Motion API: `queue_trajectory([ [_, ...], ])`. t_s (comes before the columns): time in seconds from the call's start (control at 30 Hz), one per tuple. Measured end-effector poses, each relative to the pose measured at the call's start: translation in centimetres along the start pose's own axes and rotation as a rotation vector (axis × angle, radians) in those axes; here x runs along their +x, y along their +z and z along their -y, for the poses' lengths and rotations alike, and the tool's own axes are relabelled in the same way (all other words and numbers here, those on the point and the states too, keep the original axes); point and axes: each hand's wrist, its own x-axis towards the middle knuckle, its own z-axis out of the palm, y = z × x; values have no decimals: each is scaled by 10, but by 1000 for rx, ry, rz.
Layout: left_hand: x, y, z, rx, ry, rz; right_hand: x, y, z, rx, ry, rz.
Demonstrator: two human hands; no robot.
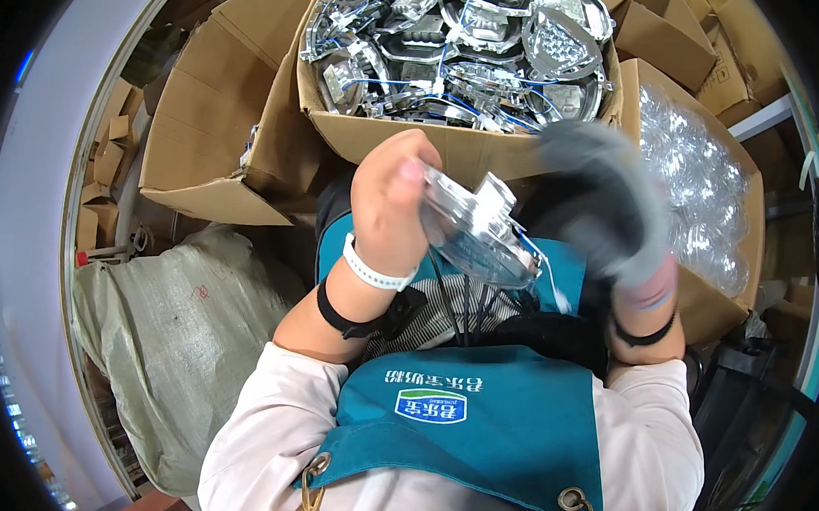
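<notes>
1. Head view: the left hand [390,197] is raised in front of the chest, its fingers [412,170] curled shut around the edge of a clear plastic part with a silvery reflector [477,230]; thin wires trail down from it.
2. The right hand [608,206], in a grey glove, is blurred; it sits just beside the part's right end, and I cannot tell whether its fingers are closed or touching it.
3. Beyond the hands, a cardboard box [441,144] is heaped with similar silvery parts.
4. At the right, another box [704,307] holds clear plastic covers.
5. A teal apron [490,435] covers the lap.
</notes>
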Motion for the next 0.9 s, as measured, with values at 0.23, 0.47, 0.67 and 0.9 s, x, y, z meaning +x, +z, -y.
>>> queue_trajectory([
  [0.23, 6, -3, 19, -573, -369, -308, -165, -154, -212, -923, 927, -310],
  [0.47, 15, 5, 29, -473, -328, -273, -304, -164, -293, -888, 1739, 526],
  [0.67, 21, 3, 20, -772, -551, -443, -277, -167, -298, -995, 1686, 730],
  [0.9, 27, -21, 22, -1849, -758, -262, -283, -165, -294, -1085, 1597, 697],
])
